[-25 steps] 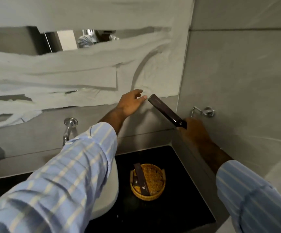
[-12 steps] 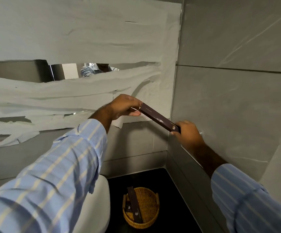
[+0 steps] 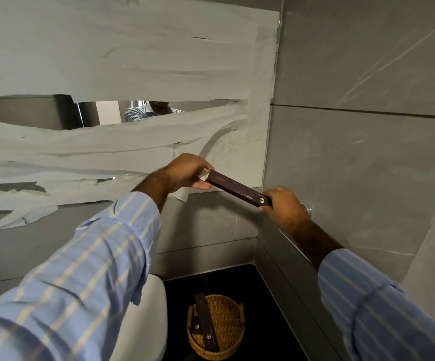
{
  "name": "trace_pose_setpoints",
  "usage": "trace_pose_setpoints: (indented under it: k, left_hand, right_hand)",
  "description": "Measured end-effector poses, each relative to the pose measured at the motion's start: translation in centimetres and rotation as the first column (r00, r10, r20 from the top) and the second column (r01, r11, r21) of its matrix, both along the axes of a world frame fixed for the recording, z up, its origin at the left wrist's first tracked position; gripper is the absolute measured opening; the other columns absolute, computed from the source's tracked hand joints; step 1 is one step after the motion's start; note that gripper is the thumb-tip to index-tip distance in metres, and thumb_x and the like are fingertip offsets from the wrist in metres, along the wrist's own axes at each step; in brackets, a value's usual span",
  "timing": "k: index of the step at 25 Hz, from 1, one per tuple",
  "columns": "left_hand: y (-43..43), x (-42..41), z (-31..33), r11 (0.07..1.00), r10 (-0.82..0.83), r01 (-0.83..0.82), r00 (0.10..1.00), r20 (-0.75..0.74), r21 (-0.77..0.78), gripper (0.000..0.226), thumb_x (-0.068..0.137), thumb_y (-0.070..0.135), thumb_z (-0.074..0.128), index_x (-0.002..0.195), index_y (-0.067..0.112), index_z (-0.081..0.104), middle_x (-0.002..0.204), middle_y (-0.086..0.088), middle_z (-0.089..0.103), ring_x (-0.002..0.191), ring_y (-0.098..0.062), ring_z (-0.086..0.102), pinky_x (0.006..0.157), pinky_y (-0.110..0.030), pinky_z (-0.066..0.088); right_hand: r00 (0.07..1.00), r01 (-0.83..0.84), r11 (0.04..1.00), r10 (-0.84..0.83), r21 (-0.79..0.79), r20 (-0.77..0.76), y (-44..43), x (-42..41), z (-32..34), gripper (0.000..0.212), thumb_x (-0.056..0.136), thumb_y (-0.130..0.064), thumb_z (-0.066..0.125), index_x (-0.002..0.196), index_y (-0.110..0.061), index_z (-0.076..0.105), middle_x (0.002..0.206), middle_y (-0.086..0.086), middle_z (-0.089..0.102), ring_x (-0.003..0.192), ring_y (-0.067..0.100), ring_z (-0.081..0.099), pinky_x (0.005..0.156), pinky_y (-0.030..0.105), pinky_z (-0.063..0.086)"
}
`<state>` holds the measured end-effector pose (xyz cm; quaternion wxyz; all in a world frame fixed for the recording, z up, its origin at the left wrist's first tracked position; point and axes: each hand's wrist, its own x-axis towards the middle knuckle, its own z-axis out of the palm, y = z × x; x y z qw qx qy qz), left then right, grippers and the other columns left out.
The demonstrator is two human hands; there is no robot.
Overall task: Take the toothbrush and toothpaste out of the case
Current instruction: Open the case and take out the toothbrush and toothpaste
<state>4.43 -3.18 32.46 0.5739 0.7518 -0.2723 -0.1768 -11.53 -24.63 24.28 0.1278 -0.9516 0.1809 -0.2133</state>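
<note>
Two hands, one slim case above the tabletop

Two striped blue sleeves reach toward a paper-covered mirror and grey tiled wall. At six o'clock, on the black tabletop, a wicker basket holds more dark cases beside a white basin. Near centre, the dark brown case is held in the air, slanting from ten o'clock to four. The left hand has its grip pinched on the case's pale open flap; the right hand has its grip clamped on the lower end.
</note>
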Motion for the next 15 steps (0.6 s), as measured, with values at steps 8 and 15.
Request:
trace_pose_setpoints:
  k: [8, 15]
  left_hand:
    - [0.3, 1.0, -3.8, 0.974, 0.120, -0.125, 0.992, -0.042, -0.187, 0.019, 0.077, 0.007, 0.079, 0.092, -0.003, 0.075, 0.101, -0.025, 0.074, 0.084, -0.028, 0.077, 0.070, -0.031, 0.064]
    - [0.0, 0.2, -7.8, 0.903, -0.050, -0.091, 0.949, -0.312, -0.420, 0.029, 0.090, 0.001, 0.064, 0.117, -0.008, 0.061, 0.111, -0.026, 0.069, 0.096, -0.036, 0.074, 0.080, -0.035, 0.062]
  right_hand:
    - [0.992, -0.062, 0.043, -0.104, 0.997, 0.066, 3.4, 2.4, -1.5, 0.061, 0.075, -0.037, 0.081, 0.118, -0.006, 0.052, 0.116, 0.021, 0.060, 0.095, 0.030, 0.068, 0.063, 0.034, 0.063]
    - [0.878, -0.463, -0.472, -0.360, 0.751, 0.316, 6.0, 6.3, -0.7, 0.036, 0.092, -0.005, 0.064, 0.125, 0.004, 0.054, 0.127, 0.030, 0.062, 0.117, 0.038, 0.062, 0.089, 0.041, 0.056]
